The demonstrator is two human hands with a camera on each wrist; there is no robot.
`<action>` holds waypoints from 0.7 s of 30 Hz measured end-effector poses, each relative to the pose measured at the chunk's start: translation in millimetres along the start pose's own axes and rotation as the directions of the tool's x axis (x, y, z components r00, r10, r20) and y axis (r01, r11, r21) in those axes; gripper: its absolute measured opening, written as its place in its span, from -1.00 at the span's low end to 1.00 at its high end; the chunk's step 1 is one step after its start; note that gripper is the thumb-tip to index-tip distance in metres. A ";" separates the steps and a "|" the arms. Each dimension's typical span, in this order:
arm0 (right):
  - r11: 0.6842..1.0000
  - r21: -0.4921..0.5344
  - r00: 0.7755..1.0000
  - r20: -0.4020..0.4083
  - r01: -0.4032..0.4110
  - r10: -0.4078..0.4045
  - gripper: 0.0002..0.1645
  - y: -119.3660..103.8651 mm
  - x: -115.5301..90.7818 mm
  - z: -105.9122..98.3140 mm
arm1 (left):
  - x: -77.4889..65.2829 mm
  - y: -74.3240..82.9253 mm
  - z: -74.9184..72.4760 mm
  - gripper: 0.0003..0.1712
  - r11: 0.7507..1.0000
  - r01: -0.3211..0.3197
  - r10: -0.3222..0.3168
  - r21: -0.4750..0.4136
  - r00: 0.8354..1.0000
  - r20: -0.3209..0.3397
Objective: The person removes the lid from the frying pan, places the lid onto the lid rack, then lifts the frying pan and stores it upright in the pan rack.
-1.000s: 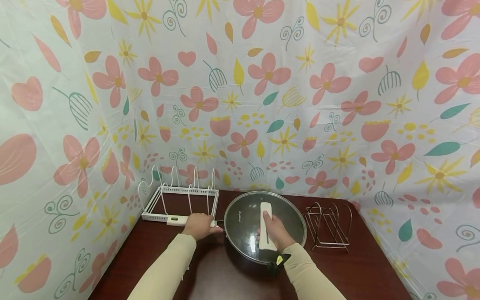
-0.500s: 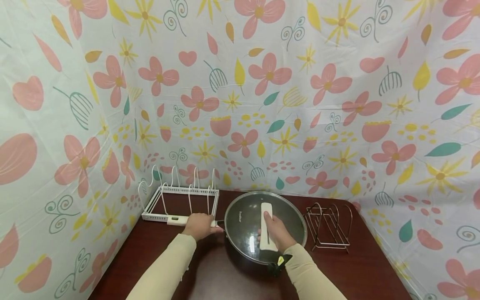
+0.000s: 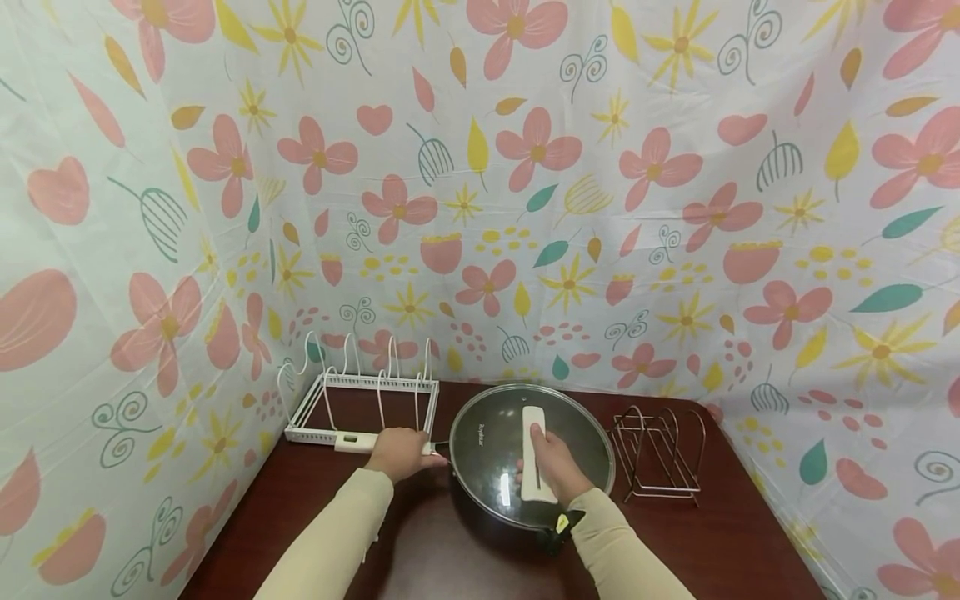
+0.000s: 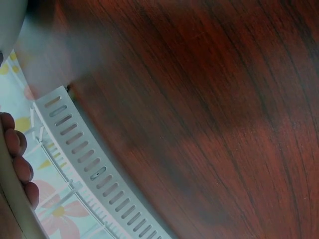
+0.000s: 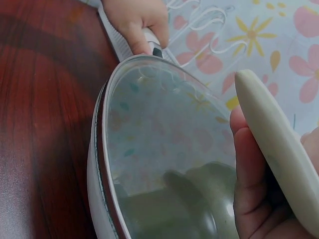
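Note:
A wok (image 5: 95, 172) sits on the table under a glass lid (image 3: 487, 467), which has a metal rim and a long cream handle (image 3: 534, 442). My right hand (image 3: 557, 462) grips that lid handle, its fingers wrapped under it in the right wrist view. My left hand (image 3: 397, 452) holds the cream pan handle (image 3: 355, 442), which points left from the wok. In the left wrist view, curled fingers (image 4: 22, 169) show along the left edge around the handle. The inside of the wok shows only dimly through the lid.
A white wire rack (image 3: 375, 382) with upright loops stands at the back left, just behind the pan handle. On the right, close to the wok, is a small dark metal rack (image 3: 660, 458). A flowered curtain (image 3: 480, 208) hangs behind the dark red wooden table (image 3: 420, 542).

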State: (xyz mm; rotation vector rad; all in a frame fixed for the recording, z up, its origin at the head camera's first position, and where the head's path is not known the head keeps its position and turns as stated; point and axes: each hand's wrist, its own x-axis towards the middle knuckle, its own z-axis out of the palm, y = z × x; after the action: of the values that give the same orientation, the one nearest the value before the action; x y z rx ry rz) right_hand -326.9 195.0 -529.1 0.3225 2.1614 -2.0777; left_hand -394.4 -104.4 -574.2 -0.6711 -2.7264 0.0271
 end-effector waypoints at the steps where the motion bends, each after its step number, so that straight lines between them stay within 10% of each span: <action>1: 1.000 0.000 1.000 0.000 0.002 -0.002 -0.31 0.2 -0.2 0.0 | 0.0 0.0 0.1 -0.29 1.000 0.002 -0.002 -0.002 1.000 0.002; 21: 0.999 -0.035 1.000 0.009 0.028 -0.028 -0.25 -8.6 -2.5 -7.0 | 0.0 1.6 -2.0 -0.31 1.000 0.012 -0.012 -0.024 1.000 0.026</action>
State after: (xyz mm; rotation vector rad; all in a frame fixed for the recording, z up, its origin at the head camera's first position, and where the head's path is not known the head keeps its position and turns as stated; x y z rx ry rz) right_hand -326.1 201.5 -519.9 0.2806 2.2080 -2.0486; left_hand -393.0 -103.1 -572.4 -0.6657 -2.7598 -0.0004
